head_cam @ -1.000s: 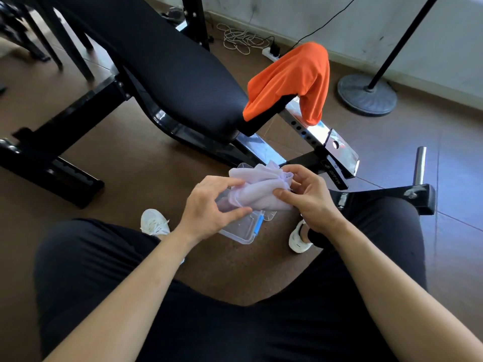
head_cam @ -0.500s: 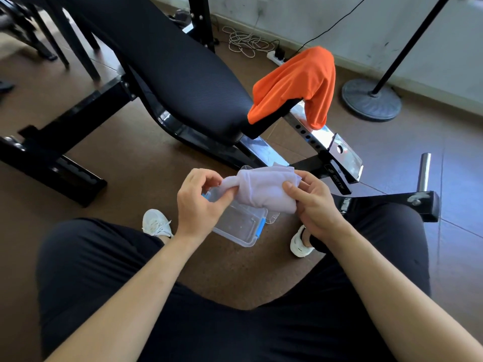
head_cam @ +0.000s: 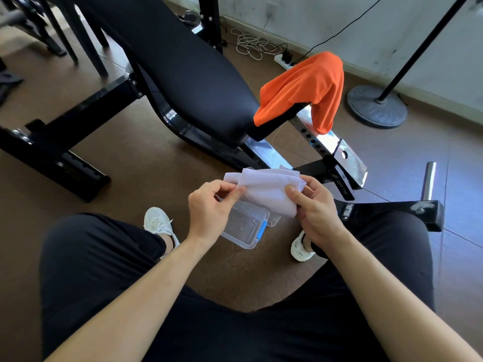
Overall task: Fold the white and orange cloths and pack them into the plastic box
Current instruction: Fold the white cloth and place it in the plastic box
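A white cloth (head_cam: 266,189) is stretched in the air between both hands, partly folded and creased. My left hand (head_cam: 209,207) pinches its left corner with thumb and forefinger. My right hand (head_cam: 313,205) grips its right side, thumb on top. Directly below the cloth, on the floor between my feet, lies a clear plastic box (head_cam: 245,228) with a blue clip, open at the top; my left hand hides its left end. An orange cloth (head_cam: 305,87) hangs draped over the end of the black weight bench, out of reach of both hands.
The black padded weight bench (head_cam: 188,74) with its steel frame stands just beyond the box. A round stand base (head_cam: 376,105) and a power strip with cables (head_cam: 282,58) lie near the wall. My white shoes (head_cam: 156,220) flank the box.
The bunched white cloth has been spread flatter between my hands. My left hand shifted from clutching the bundle to pinching its left corner.
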A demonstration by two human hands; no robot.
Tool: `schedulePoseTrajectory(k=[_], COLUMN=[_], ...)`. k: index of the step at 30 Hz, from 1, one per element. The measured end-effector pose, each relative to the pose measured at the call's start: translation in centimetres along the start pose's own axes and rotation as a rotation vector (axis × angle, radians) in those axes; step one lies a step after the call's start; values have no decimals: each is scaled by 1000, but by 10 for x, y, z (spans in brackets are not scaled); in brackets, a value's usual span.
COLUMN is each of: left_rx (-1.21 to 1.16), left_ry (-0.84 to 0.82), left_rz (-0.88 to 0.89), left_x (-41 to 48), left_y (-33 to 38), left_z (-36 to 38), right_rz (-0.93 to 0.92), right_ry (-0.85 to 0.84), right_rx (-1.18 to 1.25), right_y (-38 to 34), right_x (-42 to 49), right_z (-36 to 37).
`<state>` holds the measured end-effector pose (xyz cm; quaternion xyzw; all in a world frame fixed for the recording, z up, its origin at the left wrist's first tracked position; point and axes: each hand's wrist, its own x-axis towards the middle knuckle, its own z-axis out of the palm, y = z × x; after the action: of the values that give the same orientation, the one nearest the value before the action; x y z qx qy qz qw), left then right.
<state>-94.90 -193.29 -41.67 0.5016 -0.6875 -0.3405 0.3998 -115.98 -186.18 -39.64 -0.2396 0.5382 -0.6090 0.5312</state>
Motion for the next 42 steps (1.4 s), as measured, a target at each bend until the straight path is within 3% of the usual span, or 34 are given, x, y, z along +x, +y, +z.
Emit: schedulePoseTrajectory(k=[4, 6, 10, 14, 17, 23, 26, 33, 38, 42], left_rx=[-75, -48, 34, 162, 233, 253, 263, 62, -85, -151], left_ry=[-60, -63, -41, -242, -295, -621, -578, -707, -718, -665], left_rz=[-172, -171, 188, 508, 514, 555, 571, 55, -372, -628], left_x=[2, 3, 10, 13, 12, 11, 12, 22, 43, 67], left_y=[-6, -10, -13, -12, -13, -18, -22, -38, -65, -94], left_z=[-3, -4, -14, -10, -4, -2, 0, 5, 19, 38], right_rz=[-51, -119, -160, -166, -154, -111, -107, -23, 140, 238], right_ry=[-16, -44, -101, -180, -289, -448, -426, -321, -164, -156], right_rx=[-73, -128, -271, -351, -403, -617, -609, -553, -528, -467], right_y=[2, 3, 0, -1, -3, 3, 5, 21, 42, 73], right_x=[1, 0, 0, -3, -6, -3, 2, 31, 78, 115], right_z=[-1, -3, -11, -9, -8, -10, -10, -6, -6, -6])
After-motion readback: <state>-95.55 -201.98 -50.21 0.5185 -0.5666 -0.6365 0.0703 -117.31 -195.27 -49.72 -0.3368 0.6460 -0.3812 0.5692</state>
